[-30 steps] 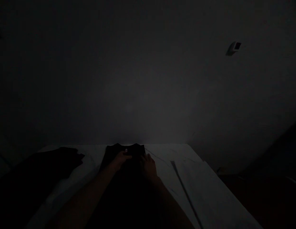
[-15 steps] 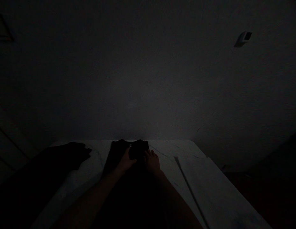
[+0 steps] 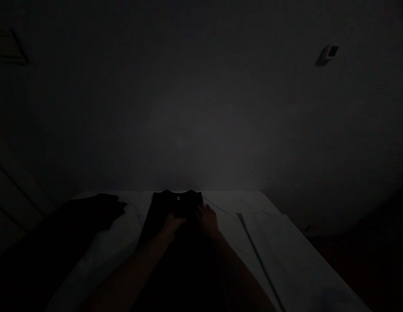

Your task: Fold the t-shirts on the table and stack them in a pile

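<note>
Shirt [image 3: 188, 260], dark, with a small pale label [image 3: 178, 198] at its neckline, lies lengthwise beneath and between both hands, its collar end just beyond the fingertips and near the wall [image 3: 201, 108]. Left hand [image 3: 173, 223] rests on the cloth below the label, thumb apart from the fingers; whether it pinches fabric cannot be told. Right hand [image 3: 207, 220] bears on the shirt's right edge with fingers bent; its hold, if any, is likewise indeterminate.

Risks, as judged: poor light is the chief hazard, since black cloth shows no folds and a crease under either palm could pass unnoticed. Uneven pull between the hands could skew the neckline or drag the right edge inward. A forward push could bunch the collar against the wall, the margin there being slight. The marbled table [image 3: 229, 223] appears smooth, so the cloth may slide. A second dark garment [image 3: 74, 234], left of the left forearm, could be disturbed by a wide elbow. A dark strip [image 3: 261, 262] lies right of the right hand, apart from it.
</note>
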`<state>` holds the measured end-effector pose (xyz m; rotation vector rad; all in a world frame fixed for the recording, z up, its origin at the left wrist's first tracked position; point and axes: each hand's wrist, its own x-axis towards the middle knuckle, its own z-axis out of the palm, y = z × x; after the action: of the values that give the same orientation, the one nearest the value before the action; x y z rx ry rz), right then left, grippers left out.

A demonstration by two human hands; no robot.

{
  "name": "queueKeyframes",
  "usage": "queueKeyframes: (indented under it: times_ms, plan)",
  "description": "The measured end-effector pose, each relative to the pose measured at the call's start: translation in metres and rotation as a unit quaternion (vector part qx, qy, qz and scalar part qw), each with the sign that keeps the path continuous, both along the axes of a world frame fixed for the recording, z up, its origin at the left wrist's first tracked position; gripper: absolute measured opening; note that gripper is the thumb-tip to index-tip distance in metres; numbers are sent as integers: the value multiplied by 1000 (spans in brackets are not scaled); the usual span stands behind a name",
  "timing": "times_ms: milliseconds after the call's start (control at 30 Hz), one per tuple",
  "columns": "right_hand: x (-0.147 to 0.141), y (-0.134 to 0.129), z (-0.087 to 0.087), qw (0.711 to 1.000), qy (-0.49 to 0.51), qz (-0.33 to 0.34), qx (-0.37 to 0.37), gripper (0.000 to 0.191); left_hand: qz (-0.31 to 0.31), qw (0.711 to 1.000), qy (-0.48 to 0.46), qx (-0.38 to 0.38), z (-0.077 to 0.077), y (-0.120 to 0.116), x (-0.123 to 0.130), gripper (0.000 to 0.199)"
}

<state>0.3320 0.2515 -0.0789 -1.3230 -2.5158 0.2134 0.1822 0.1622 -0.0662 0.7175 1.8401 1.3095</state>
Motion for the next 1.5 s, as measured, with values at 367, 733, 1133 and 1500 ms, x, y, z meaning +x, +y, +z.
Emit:
queueKeyframes:
  times_ms: [367, 733, 1133, 1500]
  plan:
    - [-3, 2, -5, 1000, -13, -4, 0, 48, 116, 992, -45, 0, 5, -19, 36, 53]
    - [-9, 6, 27, 999, -22, 1, -26, 50, 44, 957, 278, 73, -2, -68, -19, 40]
    - [-47, -27, 6, 975, -74, 207, -39, 69, -201, 737, 642, -72, -39, -75, -93, 56]
    - [-48, -37, 14, 979, -38, 190, -55, 70, -190, 726, 660, -34, -38, -74, -84, 60]
